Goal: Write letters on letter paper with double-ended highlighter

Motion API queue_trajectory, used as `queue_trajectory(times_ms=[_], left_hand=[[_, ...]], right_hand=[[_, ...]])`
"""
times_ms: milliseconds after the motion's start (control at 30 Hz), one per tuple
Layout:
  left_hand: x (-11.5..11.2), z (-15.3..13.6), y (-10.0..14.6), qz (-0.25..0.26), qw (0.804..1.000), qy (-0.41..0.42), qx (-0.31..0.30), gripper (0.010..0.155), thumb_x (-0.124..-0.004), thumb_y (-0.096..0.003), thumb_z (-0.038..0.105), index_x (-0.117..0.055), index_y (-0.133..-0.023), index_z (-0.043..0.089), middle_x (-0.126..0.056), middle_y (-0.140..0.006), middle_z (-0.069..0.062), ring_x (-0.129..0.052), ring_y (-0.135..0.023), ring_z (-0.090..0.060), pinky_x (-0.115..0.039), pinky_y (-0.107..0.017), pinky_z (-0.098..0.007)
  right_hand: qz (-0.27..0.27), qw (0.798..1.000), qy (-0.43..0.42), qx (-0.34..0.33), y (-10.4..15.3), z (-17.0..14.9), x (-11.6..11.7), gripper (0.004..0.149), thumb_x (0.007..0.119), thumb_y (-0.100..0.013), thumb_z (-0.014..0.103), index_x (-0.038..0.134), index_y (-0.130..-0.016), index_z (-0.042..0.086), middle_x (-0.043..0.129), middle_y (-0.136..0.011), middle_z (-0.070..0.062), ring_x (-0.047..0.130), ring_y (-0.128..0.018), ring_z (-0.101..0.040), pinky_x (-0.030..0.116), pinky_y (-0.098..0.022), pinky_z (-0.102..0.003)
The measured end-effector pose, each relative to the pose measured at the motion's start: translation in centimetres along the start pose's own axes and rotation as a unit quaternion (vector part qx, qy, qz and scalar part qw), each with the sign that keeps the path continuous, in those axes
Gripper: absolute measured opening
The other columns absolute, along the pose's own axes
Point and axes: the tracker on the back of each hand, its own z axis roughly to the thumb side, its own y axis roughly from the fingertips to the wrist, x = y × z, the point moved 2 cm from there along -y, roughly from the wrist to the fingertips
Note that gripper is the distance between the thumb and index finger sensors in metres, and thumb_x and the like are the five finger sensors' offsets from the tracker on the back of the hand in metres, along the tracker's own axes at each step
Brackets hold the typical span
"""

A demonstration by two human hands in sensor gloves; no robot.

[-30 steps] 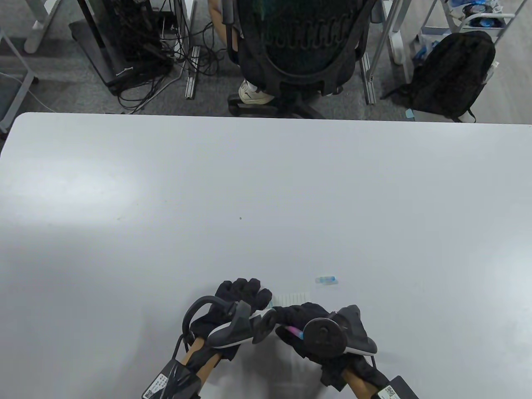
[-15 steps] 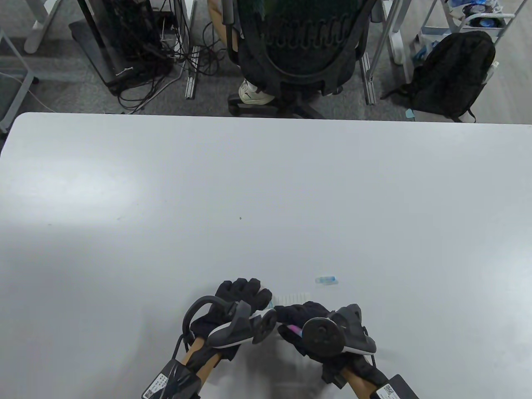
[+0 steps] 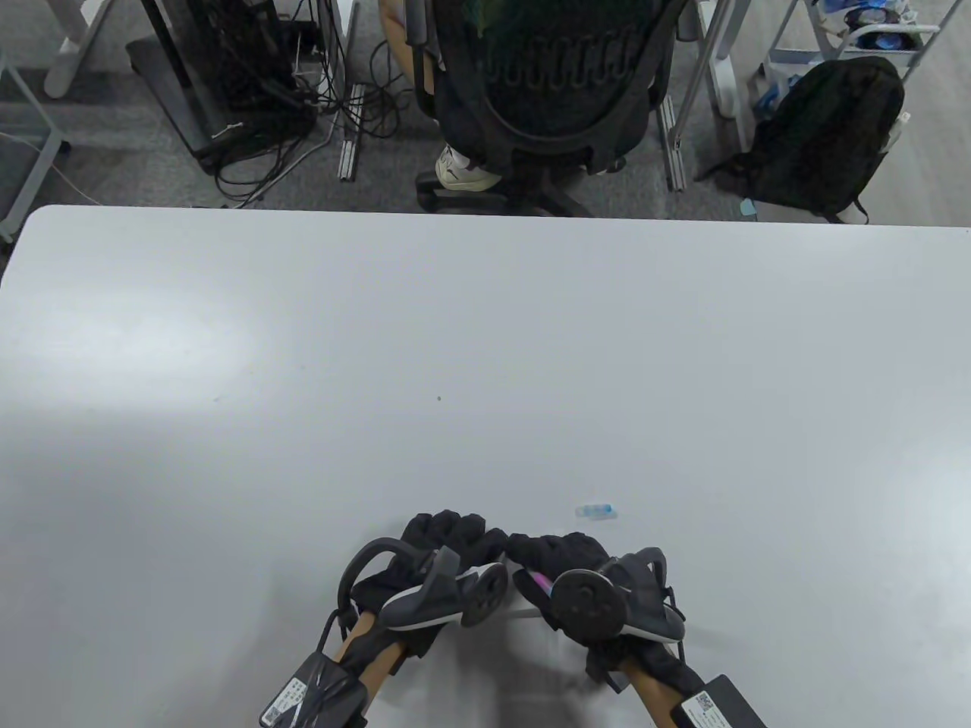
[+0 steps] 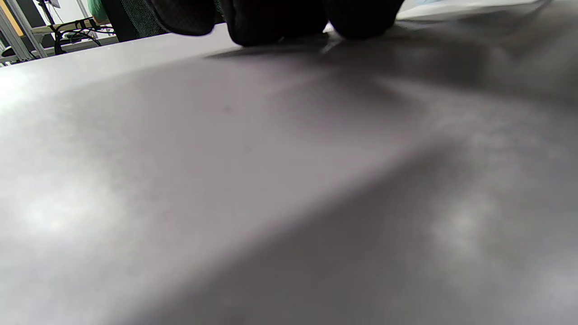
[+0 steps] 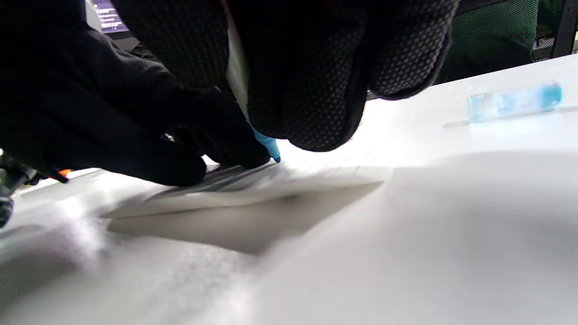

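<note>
My right hand [image 3: 552,552] grips the double-ended highlighter [image 3: 540,582]; its pink rear end shows behind the knuckles in the table view. In the right wrist view the blue tip [image 5: 271,148] touches the lined letter paper [image 5: 289,185]. My left hand [image 3: 454,532] lies just left of it, and its fingertips [image 5: 189,158] press down on the paper. The near edge of the paper is lifted a little and casts a shadow. In the table view both hands hide nearly all of the sheet. The highlighter's clear blue cap [image 3: 595,511] lies loose on the table beyond my right hand.
The white table [image 3: 485,341] stretches wide around the hands. Behind its far edge stands a black office chair [image 3: 554,91] with a seated person's shoe [image 3: 463,168] by it. A black backpack [image 3: 823,136] sits on the floor at the right.
My right hand has slid forward and left until it meets the left hand. The strip of lined paper seen beyond the hands before is now covered. The cap has not moved.
</note>
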Motion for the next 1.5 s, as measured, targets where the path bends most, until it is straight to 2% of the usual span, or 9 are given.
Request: queue_trajectory(times_ms=[100,267,367,500,567,667,967,1500], left_hand=[[0.1,0.2,0.1,0.004,1.0,-0.007,0.001,0.053,-0.065,-0.0623,0.036,-0.047,-0.112,0.04,-0.051,-0.118,0.007,-0.06,-0.11,-0.021,-0.06,-0.084,-0.052],[0.1,0.2,0.0,0.01,1.0,0.0,0.004,0.051,-0.067,-0.0624,0.035,-0.052,-0.111,0.039,-0.054,-0.117,0.007,-0.063,-0.109,-0.022,-0.061,-0.083,-0.052],[0.1,0.1,0.0,0.009,1.0,0.013,0.007,0.05,-0.067,-0.0621,0.036,-0.053,-0.11,0.039,-0.054,-0.117,0.006,-0.063,-0.109,-0.022,-0.061,-0.082,-0.052],[0.0,0.3,0.0,0.007,1.0,0.005,0.007,0.05,-0.066,-0.0623,0.035,-0.052,-0.11,0.038,-0.054,-0.117,0.006,-0.063,-0.109,-0.023,-0.061,-0.082,-0.052],[0.0,0.3,0.0,0.007,1.0,0.004,0.007,0.05,-0.066,-0.0623,0.035,-0.052,-0.11,0.039,-0.054,-0.118,0.006,-0.063,-0.109,-0.023,-0.061,-0.082,-0.052],[0.0,0.3,0.0,0.006,1.0,0.004,0.007,0.05,-0.066,-0.0624,0.036,-0.051,-0.111,0.039,-0.053,-0.118,0.006,-0.062,-0.109,-0.023,-0.061,-0.082,-0.052],[0.1,0.3,0.0,0.007,1.0,0.001,0.006,0.05,-0.066,-0.0624,0.036,-0.052,-0.111,0.039,-0.054,-0.118,0.006,-0.063,-0.109,-0.023,-0.062,-0.082,-0.052],[0.1,0.7,0.0,0.009,1.0,-0.008,0.007,0.05,-0.066,-0.0623,0.037,-0.053,-0.111,0.037,-0.055,-0.118,0.004,-0.064,-0.109,-0.024,-0.062,-0.081,-0.053]], right_hand=[[0.007,1.0,-0.016,-0.007,0.0,0.1,-0.2,0.05,0.074,-0.052,0.038,0.076,-0.095,0.013,0.094,-0.08,-0.019,0.099,-0.065,-0.034,0.075,-0.061,-0.058],[0.054,0.997,-0.053,-0.028,1.0,0.4,-0.6,0.05,0.075,-0.052,0.038,0.079,-0.093,0.011,0.096,-0.077,-0.019,0.101,-0.061,-0.034,0.077,-0.06,-0.058],[0.064,0.995,-0.067,-0.03,1.5,0.3,-0.6,0.049,0.075,-0.052,0.038,0.079,-0.093,0.011,0.096,-0.076,-0.02,0.101,-0.061,-0.034,0.077,-0.06,-0.058],[0.063,0.995,-0.068,-0.026,1.7,0.2,-0.6,0.049,0.074,-0.053,0.039,0.078,-0.094,0.012,0.096,-0.078,-0.019,0.1,-0.062,-0.034,0.076,-0.061,-0.058],[0.022,0.997,-0.078,-0.011,1.5,-0.1,-0.7,0.049,0.073,-0.053,0.039,0.077,-0.095,0.013,0.094,-0.08,-0.019,0.099,-0.064,-0.034,0.075,-0.061,-0.059],[0.0,0.999,-0.047,0.005,0.9,-0.3,-0.7,0.051,0.072,-0.053,0.038,0.073,-0.097,0.012,0.092,-0.082,-0.02,0.097,-0.067,-0.035,0.073,-0.062,-0.06],[0.008,1.0,-0.02,0.004,0.0,0.0,0.1,0.052,0.072,-0.053,0.037,0.073,-0.098,0.012,0.091,-0.083,-0.02,0.097,-0.067,-0.036,0.073,-0.062,-0.06],[0.011,1.0,-0.015,-0.013,1.6,0.3,-0.4,0.051,0.073,-0.053,0.037,0.077,-0.095,0.008,0.094,-0.078,-0.022,0.099,-0.063,-0.036,0.075,-0.059,-0.06]])
